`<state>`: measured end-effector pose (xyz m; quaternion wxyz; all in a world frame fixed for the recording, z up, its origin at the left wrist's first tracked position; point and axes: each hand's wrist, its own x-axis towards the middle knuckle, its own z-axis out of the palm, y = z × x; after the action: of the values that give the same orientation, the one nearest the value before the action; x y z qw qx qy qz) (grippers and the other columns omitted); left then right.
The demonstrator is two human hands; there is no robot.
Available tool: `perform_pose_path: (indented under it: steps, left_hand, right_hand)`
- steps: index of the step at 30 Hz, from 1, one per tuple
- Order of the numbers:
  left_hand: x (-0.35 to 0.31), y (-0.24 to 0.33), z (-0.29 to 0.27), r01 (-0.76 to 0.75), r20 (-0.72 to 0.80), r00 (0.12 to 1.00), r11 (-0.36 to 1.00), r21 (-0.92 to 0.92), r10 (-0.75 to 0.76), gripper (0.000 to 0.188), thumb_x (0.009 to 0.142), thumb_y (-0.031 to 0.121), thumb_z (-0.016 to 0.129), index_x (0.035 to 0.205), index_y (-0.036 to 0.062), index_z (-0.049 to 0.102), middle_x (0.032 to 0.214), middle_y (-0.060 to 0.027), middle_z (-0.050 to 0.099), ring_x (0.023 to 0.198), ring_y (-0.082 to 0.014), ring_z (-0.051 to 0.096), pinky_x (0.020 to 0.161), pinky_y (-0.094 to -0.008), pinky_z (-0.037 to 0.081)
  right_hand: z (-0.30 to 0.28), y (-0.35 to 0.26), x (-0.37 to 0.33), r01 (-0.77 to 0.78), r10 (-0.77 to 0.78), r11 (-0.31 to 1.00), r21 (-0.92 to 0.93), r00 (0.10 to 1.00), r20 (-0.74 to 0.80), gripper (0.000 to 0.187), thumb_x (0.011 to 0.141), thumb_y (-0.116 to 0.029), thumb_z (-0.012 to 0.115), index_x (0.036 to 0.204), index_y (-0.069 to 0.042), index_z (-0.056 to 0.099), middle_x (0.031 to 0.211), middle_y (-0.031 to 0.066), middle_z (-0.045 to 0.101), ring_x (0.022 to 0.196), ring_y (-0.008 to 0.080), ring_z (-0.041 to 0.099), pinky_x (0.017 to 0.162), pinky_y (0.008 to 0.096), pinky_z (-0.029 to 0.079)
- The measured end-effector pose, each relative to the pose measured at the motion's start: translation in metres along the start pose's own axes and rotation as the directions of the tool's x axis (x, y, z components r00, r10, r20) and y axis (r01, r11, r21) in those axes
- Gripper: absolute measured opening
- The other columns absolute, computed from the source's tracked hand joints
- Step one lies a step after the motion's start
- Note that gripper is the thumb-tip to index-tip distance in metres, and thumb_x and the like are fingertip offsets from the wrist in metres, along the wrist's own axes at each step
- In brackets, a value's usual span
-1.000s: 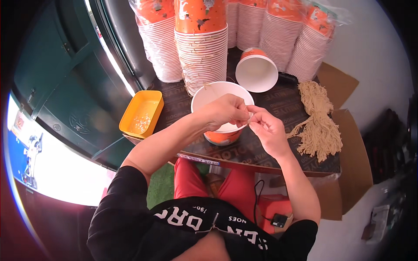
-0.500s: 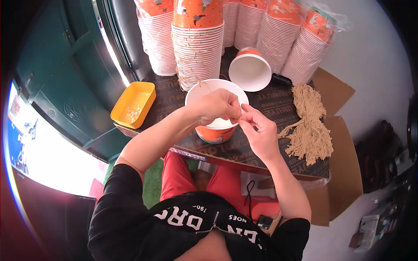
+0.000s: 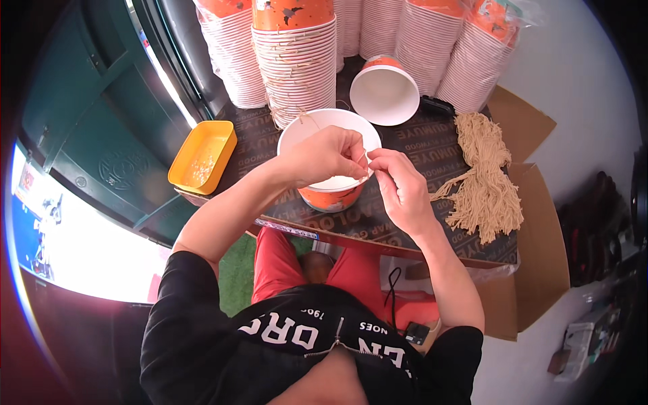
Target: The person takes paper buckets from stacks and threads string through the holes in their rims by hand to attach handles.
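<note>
Bucket (image 3: 331, 197) near the bench's (image 3: 432, 155) front edge.
Left hand (image 3: 332, 156) and right hand (image 3: 403, 196) curl at its rim; cannot tell what's held.

head-worn fisheye; looking steeply down

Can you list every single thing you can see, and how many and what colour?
upright bucket: one, orange outside, white inside, under the hands
tipped bucket: one, orange and white, behind it
bucket stacks: about six, orange and white, back
box: one, yellow, table's left
bits: many, clear-looking, inside that box
string bundle: one, tan, table's right
table: one, dark, middle
cardboard: several flaps, brown, right
door: one, green, left
mat: one, green, floor
trousers: one pair, red, below table
shirt: one, black, bottom
left hand: one, bare, over upright bucket
right hand: one, bare, fingers near left hand's
Blurry dark things, far right: can't tell.
</note>
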<state>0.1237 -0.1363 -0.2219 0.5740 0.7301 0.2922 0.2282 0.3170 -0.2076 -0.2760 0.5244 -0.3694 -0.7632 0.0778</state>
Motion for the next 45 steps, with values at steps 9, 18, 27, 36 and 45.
perform_pose_path:
  steps: [9,18,27,36,45]
  left_hand:
    - [-0.012,-0.008,0.021,-0.24,-0.15,0.894,0.735,0.634,0.421,0.014,0.08,0.001,0.07,0.093,0.0012,0.063,0.081,-0.0116,0.067,0.075,-0.0224,0.069,0.067,-0.0342,0.054]
    - [-0.014,-0.016,0.027,-0.227,-0.177,0.838,0.625,0.747,0.516,0.009,0.083,0.005,0.069,0.089,-0.0008,0.065,0.075,-0.0141,0.068,0.066,-0.0265,0.069,0.061,-0.0362,0.053]
    - [-0.016,-0.01,0.026,-0.225,-0.143,0.903,0.728,0.648,0.406,0.009,0.086,0.006,0.069,0.09,-0.0007,0.066,0.068,-0.0091,0.067,0.059,-0.0161,0.066,0.055,-0.0303,0.051]
    - [-0.016,-0.008,0.023,-0.237,-0.138,0.912,0.771,0.592,0.386,0.008,0.086,0.006,0.069,0.091,-0.0006,0.066,0.07,-0.0065,0.067,0.062,-0.0113,0.063,0.057,-0.0284,0.05]
    - [-0.012,-0.004,0.02,-0.182,-0.15,0.948,0.863,0.471,0.281,0.013,0.087,0.01,0.069,0.09,-0.0015,0.066,0.071,-0.0115,0.069,0.064,-0.0195,0.068,0.061,-0.0338,0.053]
  right_hand:
    - [0.006,-0.005,0.0,-0.087,0.087,0.995,0.047,0.996,0.003,0.017,0.086,0.01,0.06,0.101,0.001,0.059,0.099,0.0156,0.063,0.091,0.0349,0.063,0.077,0.0409,0.051]
    - [0.003,-0.009,0.002,-0.049,0.051,0.995,-0.082,0.998,0.024,0.017,0.085,0.009,0.061,0.101,0.003,0.062,0.113,0.0172,0.059,0.107,0.0351,0.057,0.086,0.0418,0.048]
    - [-0.007,0.002,0.007,-0.008,0.033,0.98,-0.199,0.992,0.125,0.014,0.084,0.001,0.063,0.097,0.001,0.066,0.147,0.0225,0.041,0.134,0.0392,0.037,0.11,0.0493,0.031]
    - [-0.013,-0.006,0.007,-0.238,0.22,0.966,0.104,0.962,0.159,0.007,0.087,-0.005,0.066,0.093,-0.001,0.066,0.148,0.0192,0.045,0.137,0.0361,0.036,0.113,0.0463,0.031]
    - [-0.004,-0.007,-0.007,-0.139,0.139,0.99,-0.017,0.99,-0.009,0.011,0.086,-0.002,0.065,0.097,0.0,0.064,0.138,0.0179,0.053,0.129,0.0364,0.042,0.107,0.0441,0.038]
